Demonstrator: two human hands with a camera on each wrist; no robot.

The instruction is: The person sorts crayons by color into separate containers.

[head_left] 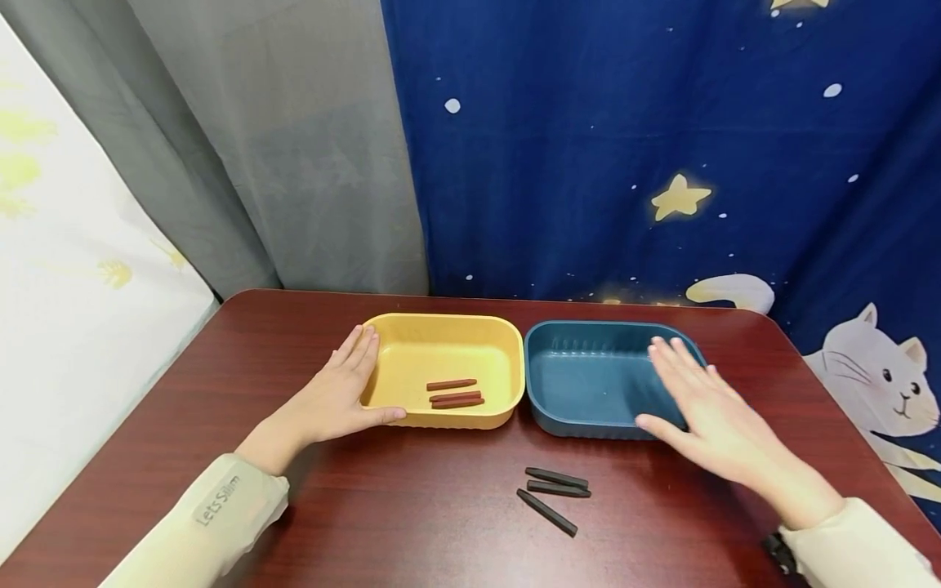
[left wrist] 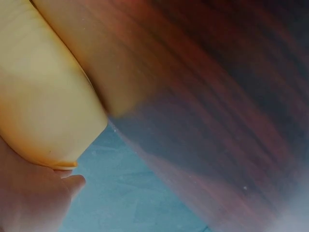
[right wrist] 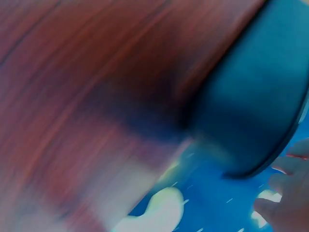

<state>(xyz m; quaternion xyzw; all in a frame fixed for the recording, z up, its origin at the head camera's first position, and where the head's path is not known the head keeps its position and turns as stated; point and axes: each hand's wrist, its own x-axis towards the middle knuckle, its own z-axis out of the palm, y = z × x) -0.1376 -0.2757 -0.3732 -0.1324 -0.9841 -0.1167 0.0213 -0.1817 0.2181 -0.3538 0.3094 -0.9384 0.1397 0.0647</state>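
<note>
My left hand [head_left: 341, 396] rests against the left end of a yellow plastic bin [head_left: 507, 367], its fingers fairly straight along the side and its thumb at the front rim. Inside that bin lie three reddish-brown crayons [head_left: 452, 384]. Over the right end of a dark blue bin [head_left: 581, 427] is my right hand [head_left: 716, 420], fingers extended and holding nothing; whether it touches the rim cannot be told. Three black crayons [head_left: 547, 513] lie on the table in front of the bins. The right wrist view is blurred, with fingers [right wrist: 289, 188] beside the blue bin.
Both bins stand side by side near the back edge of the reddish-brown wooden table [head_left: 412, 523]. Behind it hang a grey curtain [head_left: 309, 147] and a blue curtain [head_left: 559, 163] with stars and a cat. A white patterned cloth [head_left: 73, 269] is at the left.
</note>
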